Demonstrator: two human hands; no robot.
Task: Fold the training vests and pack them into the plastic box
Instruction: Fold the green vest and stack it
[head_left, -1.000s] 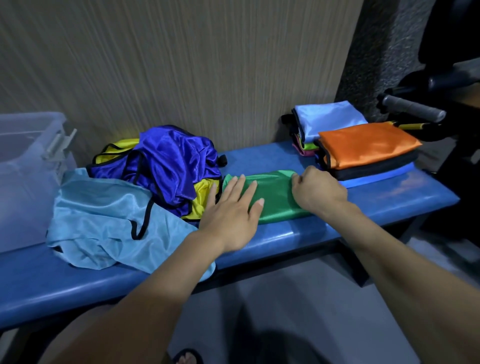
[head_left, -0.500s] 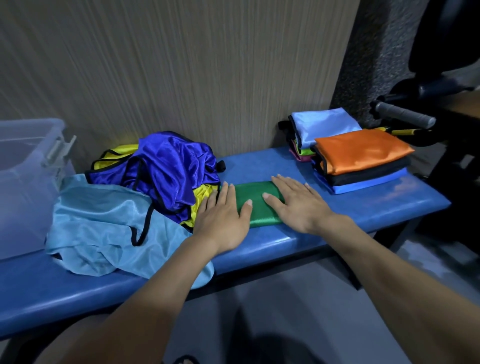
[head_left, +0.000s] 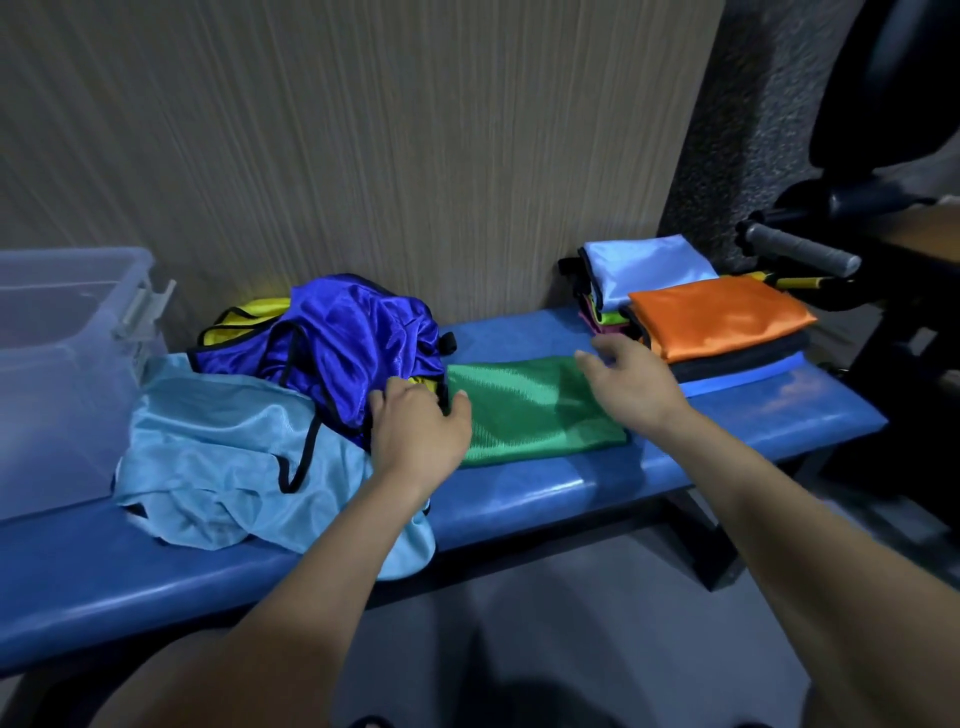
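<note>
A folded green vest (head_left: 530, 410) lies flat on the blue bench (head_left: 571, 499). My left hand (head_left: 421, 431) is at its left edge, fingers curled and thumb on the fabric, gripping that edge. My right hand (head_left: 634, 384) hovers over the vest's right end with relaxed, spread fingers and holds nothing. The clear plastic box (head_left: 78, 364) stands at the far left of the bench. Between box and green vest lie unfolded vests: a royal blue vest (head_left: 353, 338), a yellow vest (head_left: 249, 312) and a light blue vest (head_left: 223, 452).
Two stacks of folded vests sit at the bench's right end, one topped by a pale blue vest (head_left: 644, 265), the other by an orange vest (head_left: 717, 312). A dark exercise machine with a grey handle (head_left: 800, 249) stands at the right. A panelled wall runs behind the bench.
Both hands pressed flat on the green vest before. Now my left hand has curled onto its left edge, and my right hand has lifted off and moved right.
</note>
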